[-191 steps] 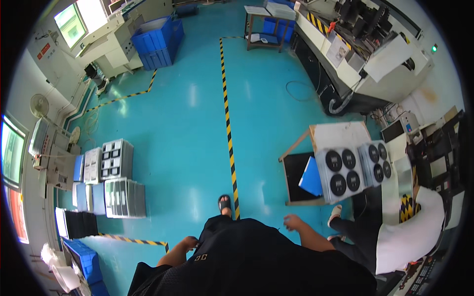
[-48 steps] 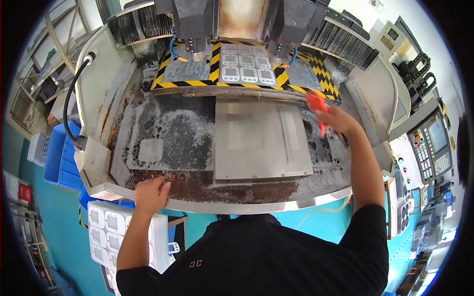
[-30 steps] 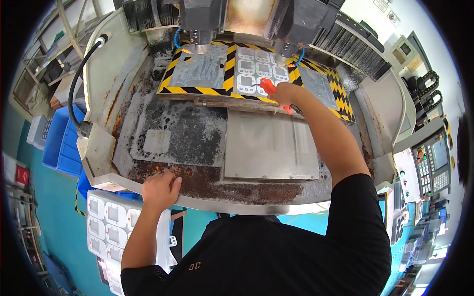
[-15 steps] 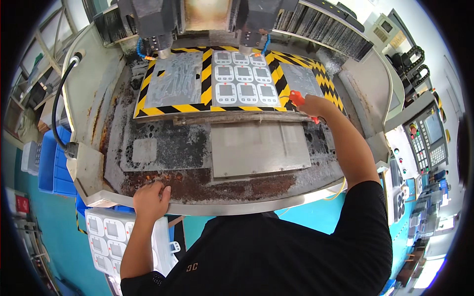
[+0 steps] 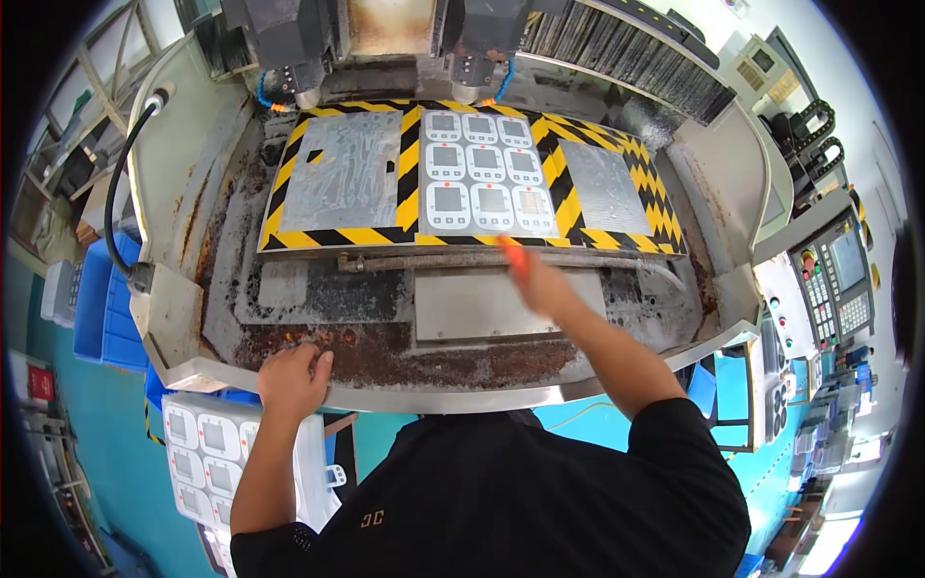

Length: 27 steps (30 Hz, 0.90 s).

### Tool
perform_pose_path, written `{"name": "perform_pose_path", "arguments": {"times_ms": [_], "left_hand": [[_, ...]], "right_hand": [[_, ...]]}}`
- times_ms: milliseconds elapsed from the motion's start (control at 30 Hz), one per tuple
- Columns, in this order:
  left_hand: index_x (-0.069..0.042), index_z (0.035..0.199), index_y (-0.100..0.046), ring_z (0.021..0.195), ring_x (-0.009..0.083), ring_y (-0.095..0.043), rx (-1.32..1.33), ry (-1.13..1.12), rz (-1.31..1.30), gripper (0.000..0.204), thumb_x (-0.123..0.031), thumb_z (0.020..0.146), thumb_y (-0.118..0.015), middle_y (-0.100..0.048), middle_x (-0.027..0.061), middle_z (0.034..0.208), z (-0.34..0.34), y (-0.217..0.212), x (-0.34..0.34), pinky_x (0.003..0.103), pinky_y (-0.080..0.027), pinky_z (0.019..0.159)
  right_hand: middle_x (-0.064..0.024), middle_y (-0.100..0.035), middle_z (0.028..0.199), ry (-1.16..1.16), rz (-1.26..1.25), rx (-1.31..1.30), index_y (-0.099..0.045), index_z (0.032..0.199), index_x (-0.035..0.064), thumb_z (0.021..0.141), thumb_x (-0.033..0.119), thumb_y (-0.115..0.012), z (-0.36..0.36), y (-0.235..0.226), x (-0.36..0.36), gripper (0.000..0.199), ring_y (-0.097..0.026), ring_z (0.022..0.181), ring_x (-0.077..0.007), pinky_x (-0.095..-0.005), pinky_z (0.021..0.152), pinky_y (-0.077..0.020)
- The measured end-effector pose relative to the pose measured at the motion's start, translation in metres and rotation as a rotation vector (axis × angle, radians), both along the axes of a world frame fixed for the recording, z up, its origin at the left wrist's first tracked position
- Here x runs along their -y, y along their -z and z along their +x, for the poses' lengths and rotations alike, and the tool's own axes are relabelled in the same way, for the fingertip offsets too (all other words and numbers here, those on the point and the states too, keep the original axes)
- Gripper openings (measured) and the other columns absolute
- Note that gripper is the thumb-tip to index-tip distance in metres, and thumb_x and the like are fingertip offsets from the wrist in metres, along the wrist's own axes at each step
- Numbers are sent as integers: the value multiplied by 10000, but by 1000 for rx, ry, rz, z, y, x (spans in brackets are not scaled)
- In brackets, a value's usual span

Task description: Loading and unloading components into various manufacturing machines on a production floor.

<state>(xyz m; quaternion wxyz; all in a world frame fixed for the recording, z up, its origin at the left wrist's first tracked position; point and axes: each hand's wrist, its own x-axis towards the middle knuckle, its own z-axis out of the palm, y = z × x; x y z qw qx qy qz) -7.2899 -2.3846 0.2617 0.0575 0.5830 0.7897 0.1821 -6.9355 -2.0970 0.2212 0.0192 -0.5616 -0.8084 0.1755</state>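
My right hand (image 5: 542, 286) is closed around a red-orange air blow gun (image 5: 515, 258), blurred by motion. It hangs just in front of the near edge of a white sheet (image 5: 466, 231) printed with several rounded grey-and-white panels. The sheet lies flat on a bed framed in yellow-and-black striped tape (image 5: 385, 236). My left hand (image 5: 295, 379) rests on the machine's front edge, thumb apart from the fingers, holding nothing.
Two spindles (image 5: 306, 96) with blue coolant hoses stand over the bed's back edge. Bare metal plates (image 5: 342, 183) flank the sheet. More printed sheets (image 5: 207, 462) sit stacked at lower left, near a blue bin (image 5: 111, 313). A control panel (image 5: 836, 270) is at right.
My right hand has swung left and nearer with the blow gun, from the bed's right part to before the sheet. The bed has shifted toward me. My left hand stays on the edge.
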Motion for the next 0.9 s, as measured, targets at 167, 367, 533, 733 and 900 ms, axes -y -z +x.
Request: {"name": "perform_pose_path", "arguments": {"times_ms": [167,367,533,733,900], "left_hand": [[-76,814,-658,716,345,-622,3,14,26,250,-316,876,-623,-638,130,719,0,-2,-3,460,-473,666],[-78,797,-656,711,341,-625,-2,-24,45,247,-314,866,-634,-634,126,703,-1,-2,3,460,-479,671],[-76,767,-649,716,335,-631,-37,-16,97,249,-310,850,-645,-645,127,713,-1,1,5,453,-490,679],[-85,771,-648,703,328,-629,-62,-23,79,228,-301,844,-652,-644,112,704,-1,-5,1,454,-486,663],[-86,772,-643,681,333,-623,-15,-18,106,210,-281,850,-646,-637,108,685,1,4,4,452,-484,644]], "right_hand": [[-298,-650,968,104,25,-115,-485,1125,-32,935,386,-555,36,42,-39,465,-652,918,-444,-503,763,-514],[-333,-629,996,119,14,-201,-486,1125,-25,949,366,-537,7,48,-39,432,-613,997,-483,-534,808,-486],[-305,-636,1032,176,47,-382,-468,1196,-41,938,273,-546,-16,37,-55,414,-629,989,-459,-531,873,-470],[-307,-653,917,57,73,-241,-444,1124,-1,931,294,-509,-52,48,-60,359,-638,862,-488,-560,770,-487],[-294,-660,931,-115,-7,-73,-448,1090,8,927,279,-499,-106,16,-41,320,-650,881,-467,-546,786,-497]]}}
